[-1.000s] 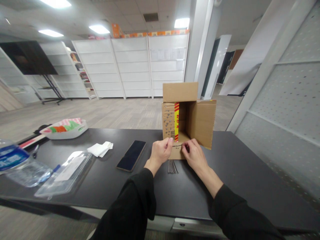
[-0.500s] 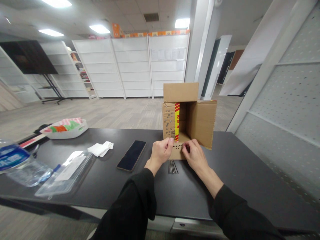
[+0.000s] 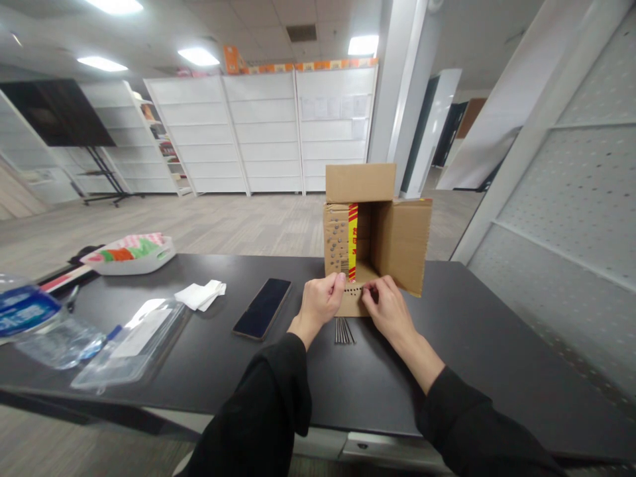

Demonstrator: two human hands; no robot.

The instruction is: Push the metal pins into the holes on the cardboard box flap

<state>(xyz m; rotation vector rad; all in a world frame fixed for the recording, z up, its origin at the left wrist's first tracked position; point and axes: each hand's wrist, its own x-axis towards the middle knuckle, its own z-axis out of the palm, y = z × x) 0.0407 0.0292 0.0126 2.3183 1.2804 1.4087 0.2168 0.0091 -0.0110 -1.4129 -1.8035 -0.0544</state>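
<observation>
An open cardboard box [image 3: 410, 245] stands on its side, its opening towards me. Its lower flap [image 3: 352, 307] lies forward and has a row of small dark holes or dots. Grey round spots, like nail heads, dot the left flap beside yellow-red tape [image 3: 352, 242]. My left hand [image 3: 322, 298] is closed at the left edge of the lower flap; whatever its fingers hold is hidden. My right hand [image 3: 390, 305] is pinched at the flap's right end, and I cannot make out anything between the fingertips. Several long nails [image 3: 344, 331] lie side by side in front of the flap.
Left of my hands lie a black phone [image 3: 262, 308], white tissues [image 3: 201, 295] and a clear plastic case [image 3: 132, 344]. A water bottle [image 3: 34, 318] lies at the far left, with a white basket [image 3: 132, 262] behind it. The dark table [image 3: 487, 344] extends to the right.
Both hands keep the same closed poses at the lower flap. The box and nails have not visibly moved; the whole view has only shifted very slightly.
</observation>
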